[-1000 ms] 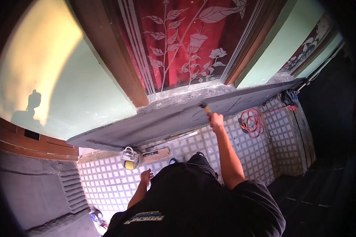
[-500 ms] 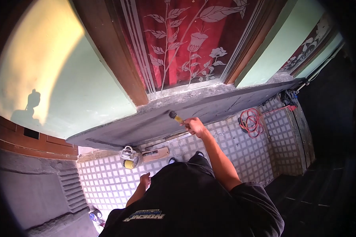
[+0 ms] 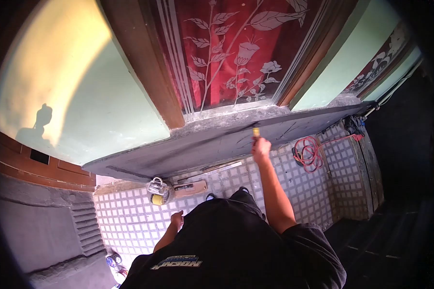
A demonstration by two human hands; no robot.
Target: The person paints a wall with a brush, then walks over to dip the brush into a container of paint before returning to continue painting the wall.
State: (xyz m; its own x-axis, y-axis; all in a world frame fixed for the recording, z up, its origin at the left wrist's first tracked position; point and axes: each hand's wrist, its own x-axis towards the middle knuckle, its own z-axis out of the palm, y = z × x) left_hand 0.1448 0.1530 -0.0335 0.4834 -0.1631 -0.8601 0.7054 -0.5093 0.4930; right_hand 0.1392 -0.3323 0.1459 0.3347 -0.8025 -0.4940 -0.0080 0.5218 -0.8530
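Note:
My right hand [image 3: 261, 148] is wrapped round the handle of a brush [image 3: 256, 132] with a yellow part, held up against the dark grey lower wall [image 3: 202, 152]. Dark wet-looking streaks run across that wall, to the left of the brush. The brush's bristles are hard to make out against the grey. Low beside my body, my left hand [image 3: 177, 219] hangs over the tiled floor, its fingers partly hidden and too small to read.
A clear container [image 3: 157, 185] with a yellow item [image 3: 156, 199] stands on the floor beside a flat board [image 3: 190, 189]. Coiled red cable [image 3: 307, 153] lies at the right. Above the grey wall is a window [image 3: 236, 58] with a wooden frame.
My right hand has moved the brush to the right and slightly up along the grey wall, and a dark streak now reaches further right. My left hand looks unmoved.

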